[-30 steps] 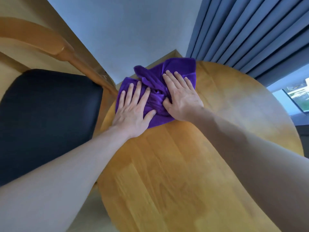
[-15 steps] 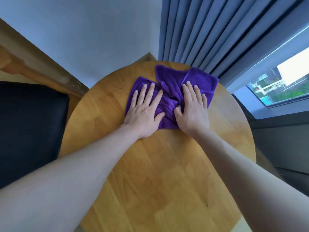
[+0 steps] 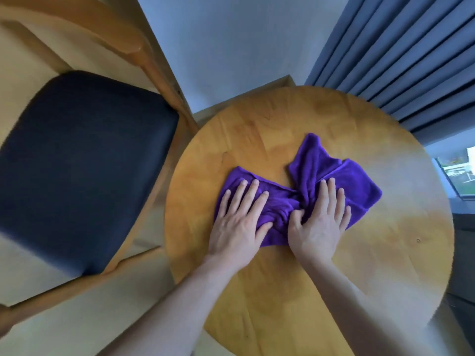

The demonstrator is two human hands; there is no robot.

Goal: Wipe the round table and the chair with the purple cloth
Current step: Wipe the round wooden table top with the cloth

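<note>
A: Going left to right, what was there?

B: The chair stood at nine o'clock from the round table, its dark seat just beside the rim. On the tabletop the purple cloth lay bunched a little past the middle, toward twelve o'clock.

A: And the hands?

B: The left hand pressed flat on the cloth's nine o'clock half, fingers straight and spread. The right hand pressed on the three o'clock half, fingers also straight, the thumb tucked against the gathered folds between the hands. Neither was grasping it.

A: How would that cloth handle?

B: I judged it soft, light and limp, like a plush microfibre. It creased and bunched readily, so flat palms suited wiping. For carrying it to the chair, pinching the gathered middle would probably keep it together.
</note>
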